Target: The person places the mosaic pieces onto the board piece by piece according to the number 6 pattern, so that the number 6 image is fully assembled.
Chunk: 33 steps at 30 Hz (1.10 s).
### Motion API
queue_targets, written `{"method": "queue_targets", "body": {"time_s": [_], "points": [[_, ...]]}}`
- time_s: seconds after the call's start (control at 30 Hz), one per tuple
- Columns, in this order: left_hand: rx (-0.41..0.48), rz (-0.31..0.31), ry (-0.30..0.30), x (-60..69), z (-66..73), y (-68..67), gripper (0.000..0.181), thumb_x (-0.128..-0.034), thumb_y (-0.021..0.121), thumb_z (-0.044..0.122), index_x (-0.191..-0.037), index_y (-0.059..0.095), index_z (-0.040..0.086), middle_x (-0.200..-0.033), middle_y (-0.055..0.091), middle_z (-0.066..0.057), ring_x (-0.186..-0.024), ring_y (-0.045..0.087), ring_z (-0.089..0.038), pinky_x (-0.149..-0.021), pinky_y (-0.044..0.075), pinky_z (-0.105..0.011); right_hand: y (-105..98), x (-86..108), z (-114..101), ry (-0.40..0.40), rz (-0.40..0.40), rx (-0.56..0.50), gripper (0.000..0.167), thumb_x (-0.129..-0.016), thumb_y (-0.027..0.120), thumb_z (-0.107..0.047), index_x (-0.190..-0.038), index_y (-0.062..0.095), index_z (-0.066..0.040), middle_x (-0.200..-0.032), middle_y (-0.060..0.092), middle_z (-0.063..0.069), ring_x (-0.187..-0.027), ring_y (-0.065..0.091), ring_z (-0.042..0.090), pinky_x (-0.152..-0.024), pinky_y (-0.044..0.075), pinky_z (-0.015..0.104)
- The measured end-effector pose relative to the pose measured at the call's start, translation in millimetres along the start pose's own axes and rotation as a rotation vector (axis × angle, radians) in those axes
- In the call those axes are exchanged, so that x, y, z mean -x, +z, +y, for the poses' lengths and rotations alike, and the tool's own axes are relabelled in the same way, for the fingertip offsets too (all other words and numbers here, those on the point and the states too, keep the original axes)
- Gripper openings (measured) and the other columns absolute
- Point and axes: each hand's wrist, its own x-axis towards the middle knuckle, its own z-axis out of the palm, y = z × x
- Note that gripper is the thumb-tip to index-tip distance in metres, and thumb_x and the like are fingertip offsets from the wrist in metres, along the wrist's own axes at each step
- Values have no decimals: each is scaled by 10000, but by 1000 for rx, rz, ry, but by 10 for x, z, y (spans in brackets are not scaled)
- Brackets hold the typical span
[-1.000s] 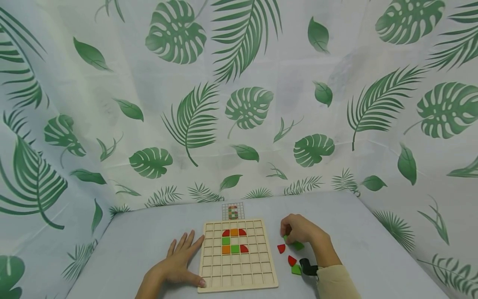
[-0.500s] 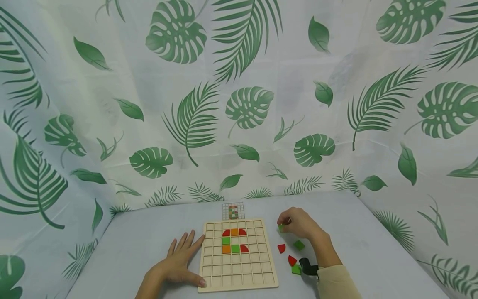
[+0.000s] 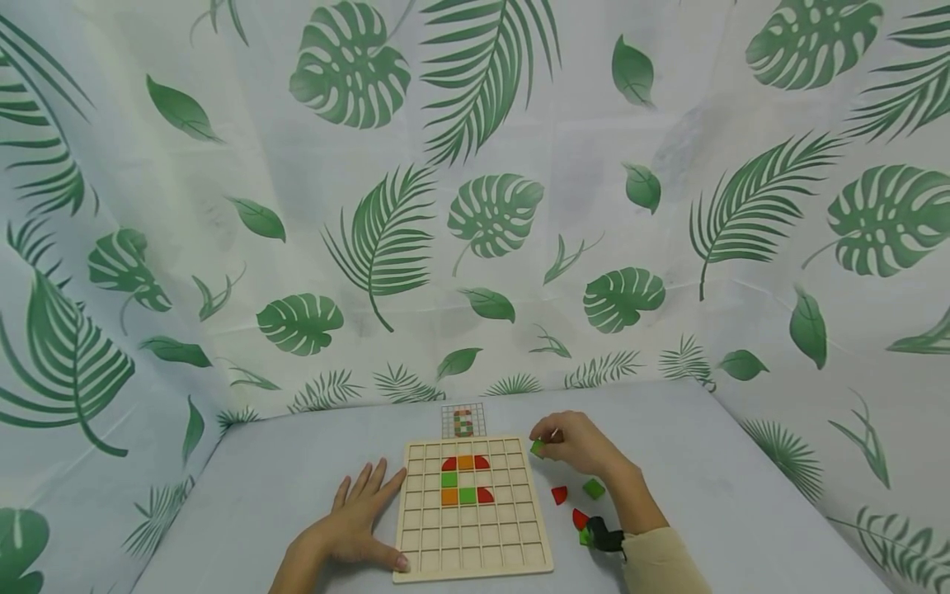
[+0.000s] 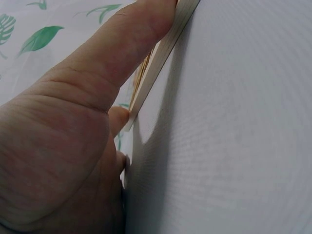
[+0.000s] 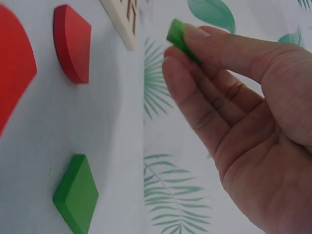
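My left hand (image 3: 350,521) lies with fingers spread along the left side of the wooden grid board (image 3: 512,532), its thumb on the near left corner. Between thumb and fingers, my right hand (image 3: 582,445) pinches a small green block (image 5: 178,36), raised off the table near the board's far right corner. Set in the board's upper cells are red quarter-circle pieces (image 3: 482,461), orange squares (image 3: 465,461) and green squares (image 3: 449,478). Right of the board lie a green square block (image 3: 594,488) and a red quarter-circle block (image 3: 559,495).
Just beyond the board lies a pattern card (image 3: 463,420) with a coloured figure on a grid. Nearer me are another red piece (image 3: 580,519) and a green one (image 3: 585,538), partly behind the black wrist camera (image 3: 604,536). Leaf-printed cloth (image 3: 490,214) surrounds the table.
My right hand has lifted the green block from beside the loose pieces and carried it left, toward the board's far right corner. The left hand has stayed still.
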Motion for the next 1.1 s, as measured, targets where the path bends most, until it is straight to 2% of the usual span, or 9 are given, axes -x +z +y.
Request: {"method": "queue_targets", "body": {"time_s": [0.27, 0.57, 1.1], "points": [[4, -1, -1, 28, 19, -12, 1388, -548, 883, 767, -1671, 240, 265, -1755, 28, -182, -1618, -58, -437, -1242, -84, -715, 90, -53, -62, -3, 5, -37, 233, -908, 761, 0, -1137, 769, -40, -988, 736, 10, -820, 659, 131, -669, 570, 249], [5, 1, 5, 30, 17, -13, 1390, -552, 884, 763, -1673, 236, 258, -1753, 28, -191, -1614, -54, -450, -1237, -77, -724, 205, -56, -221, -58, 0, -86, 215, -908, 775, -16, -1116, 759, -66, -1090, 750, 35, -904, 727, 121, -721, 606, 254], [-6, 7, -1, 19, 7, -11, 1388, -542, 874, 782, -1669, 246, 270, -1753, 40, -190, -1616, -48, -446, -1241, -82, -717, 399, -135, -419, -90, -31, -83, 229, -875, 839, -113, -1094, 790, -74, -1019, 784, 13, -843, 705, 101, -732, 594, 235]]}}
